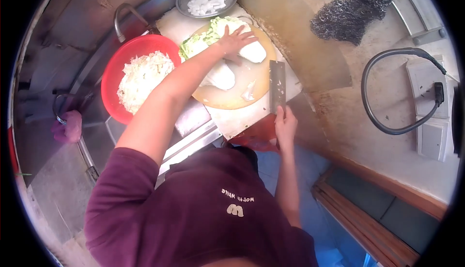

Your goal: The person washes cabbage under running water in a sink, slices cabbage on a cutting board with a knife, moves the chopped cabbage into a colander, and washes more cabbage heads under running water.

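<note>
On the round cutting board [232, 101] lie pieces of napa cabbage, pale at the stem and leafy green at the far end. My left hand [234, 44] rests across the right-hand cabbage piece [253, 51] with its fingers spread. Nearer to me, another cabbage piece [222, 76] lies partly hidden under my left forearm. My right hand [286, 123] is closed round the handle of a cleaver [277, 83]. Its broad blade stands at the board's right edge, apart from the cabbage, with small pale scraps stuck to it.
A red basin [112, 103] of chopped cabbage [145, 78] stands left of the board. Behind is a metal bowl [182, 6] of white chunks [207, 3]. A faucet [117, 25] arches over the left side. At right are dark metallic mesh [351, 13] and a black cable [366, 92] plugged into an outlet.
</note>
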Tool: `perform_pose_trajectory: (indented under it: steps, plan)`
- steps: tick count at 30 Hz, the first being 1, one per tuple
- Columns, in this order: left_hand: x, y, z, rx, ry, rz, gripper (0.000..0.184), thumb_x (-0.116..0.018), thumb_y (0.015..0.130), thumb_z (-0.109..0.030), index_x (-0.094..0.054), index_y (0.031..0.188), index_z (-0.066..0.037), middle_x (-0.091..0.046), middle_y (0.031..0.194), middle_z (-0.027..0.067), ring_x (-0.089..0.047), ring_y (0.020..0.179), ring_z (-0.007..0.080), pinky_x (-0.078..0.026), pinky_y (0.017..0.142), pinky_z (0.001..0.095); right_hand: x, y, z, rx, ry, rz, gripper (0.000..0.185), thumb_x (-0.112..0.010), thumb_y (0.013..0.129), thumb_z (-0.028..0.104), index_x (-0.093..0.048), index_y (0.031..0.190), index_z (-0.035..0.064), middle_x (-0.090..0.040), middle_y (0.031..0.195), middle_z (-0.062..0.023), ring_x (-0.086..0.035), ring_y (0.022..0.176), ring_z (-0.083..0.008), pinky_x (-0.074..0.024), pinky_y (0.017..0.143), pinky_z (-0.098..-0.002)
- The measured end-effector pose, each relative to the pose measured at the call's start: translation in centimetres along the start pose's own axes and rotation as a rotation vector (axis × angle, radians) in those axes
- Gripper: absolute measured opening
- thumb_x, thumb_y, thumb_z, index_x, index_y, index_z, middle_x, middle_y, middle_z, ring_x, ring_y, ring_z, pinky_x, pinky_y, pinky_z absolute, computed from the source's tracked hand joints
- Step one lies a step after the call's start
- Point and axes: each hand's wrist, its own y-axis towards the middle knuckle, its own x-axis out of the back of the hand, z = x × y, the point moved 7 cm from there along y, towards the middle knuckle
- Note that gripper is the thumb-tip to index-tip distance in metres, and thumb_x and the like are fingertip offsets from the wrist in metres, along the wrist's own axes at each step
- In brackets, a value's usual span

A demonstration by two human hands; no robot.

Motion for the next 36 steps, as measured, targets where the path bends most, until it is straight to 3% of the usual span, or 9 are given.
perform_pose_trajectory:
  steps: [1,4,7,10,11,14,17,29,36]
  plan:
    - [0.0,0.3,0.3,0.010,-0.039,-0.099,0.098,-0.079,0.058,-0.034,-0.027,0.140,-0.024,-0.027,0.146,0.0021,-0.019,0.136,0.0307,-0.020,0.102,0.0659,0.2,0.0,1.0,0.054,-0.046,-0.022,0.026,-0.049,0.091,0.023,-0.052,0.077,0.0009,-0.051,0.060,-0.0223,-0.051,0.056,-0.0409,-0.0372,0.052,-0.0459]
    - [0.1,1.0,0.7,0.019,-0.144,-0.103,0.087,-0.079,0.057,-0.031,-0.039,0.134,-0.024,-0.040,0.136,0.0024,-0.031,0.129,0.0315,-0.028,0.102,0.0579,0.2,0.4,1.9,0.117,-0.164,-0.037,0.026,-0.048,0.091,0.024,-0.052,0.076,0.0026,-0.055,0.066,-0.0216,-0.053,0.063,-0.0424,-0.0390,0.056,-0.0490]
    - [-0.1,-0.2,-0.2,-0.154,-0.242,0.063,0.080,-0.077,0.057,-0.033,-0.045,0.129,-0.017,-0.048,0.127,0.0071,-0.040,0.122,0.0311,-0.032,0.102,0.0453,0.1,0.8,2.4,0.150,-0.231,-0.040,0.025,-0.048,0.090,0.023,-0.052,0.076,0.0036,-0.056,0.067,-0.0203,-0.054,0.063,-0.0413,-0.0405,0.056,-0.0483]
    - [-0.3,-2.6,0.0,-0.198,-0.242,-0.251,0.084,-0.076,0.057,-0.036,-0.044,0.130,-0.011,-0.048,0.126,0.0118,-0.042,0.120,0.0312,-0.032,0.103,0.0374,-0.5,1.1,3.1,0.173,-0.271,-0.023,0.023,-0.048,0.090,0.023,-0.054,0.078,0.0044,-0.057,0.069,-0.0190,-0.055,0.064,-0.0397,-0.0420,0.056,-0.0473]
    - [-0.6,-3.1,0.7,-0.130,-0.273,-0.341,0.093,-0.078,0.055,-0.041,-0.040,0.133,-0.008,-0.043,0.132,0.0150,-0.038,0.125,0.0317,-0.026,0.106,0.0450,-0.8,1.1,3.4,0.180,-0.270,-0.016,0.022,-0.048,0.090,0.023,-0.054,0.079,0.0046,-0.057,0.069,-0.0183,-0.055,0.064,-0.0387,-0.0425,0.056,-0.0468]
    - [-0.9,-4.9,1.8,0.144,-0.143,-0.409,0.101,-0.079,0.053,-0.045,-0.034,0.136,-0.010,-0.037,0.138,0.0140,-0.033,0.129,0.0318,-0.022,0.106,0.0533,-1.9,1.1,4.2,0.247,-0.315,0.013,0.020,-0.049,0.090,0.021,-0.055,0.080,0.0048,-0.058,0.071,-0.0157,-0.057,0.065,-0.0357,-0.0441,0.057,-0.0449]
    - [-1.6,-4.5,2.4,0.142,-0.231,-0.408,0.104,-0.080,0.050,-0.047,-0.034,0.136,-0.010,-0.038,0.137,0.0139,-0.032,0.129,0.0338,-0.022,0.103,0.0572,-3.2,1.4,4.3,0.322,-0.372,0.040,0.019,-0.049,0.089,0.020,-0.055,0.080,0.0047,-0.058,0.073,-0.0135,-0.058,0.066,-0.0331,-0.0452,0.056,-0.0429]
    - [-1.3,-4.1,3.4,0.062,-0.441,-0.443,0.099,-0.080,0.050,-0.040,-0.037,0.131,0.000,-0.045,0.127,0.0200,-0.039,0.121,0.0347,-0.027,0.102,0.0442,-7.1,5.9,6.7,0.299,-0.572,0.171,0.019,-0.052,0.089,0.018,-0.051,0.077,0.0027,-0.059,0.068,-0.0153,-0.061,0.064,-0.0328,-0.0489,0.056,-0.0426]
    - [-1.1,-4.3,3.3,0.080,-0.491,-0.479,0.099,-0.079,0.049,-0.036,-0.036,0.130,0.000,-0.045,0.126,0.0204,-0.039,0.122,0.0342,-0.024,0.104,0.0464,-9.9,9.4,8.0,0.249,-0.484,0.175,0.024,-0.048,0.091,0.022,-0.051,0.079,0.0017,-0.062,0.071,-0.0174,-0.062,0.066,-0.0351,-0.0489,0.060,-0.0449]
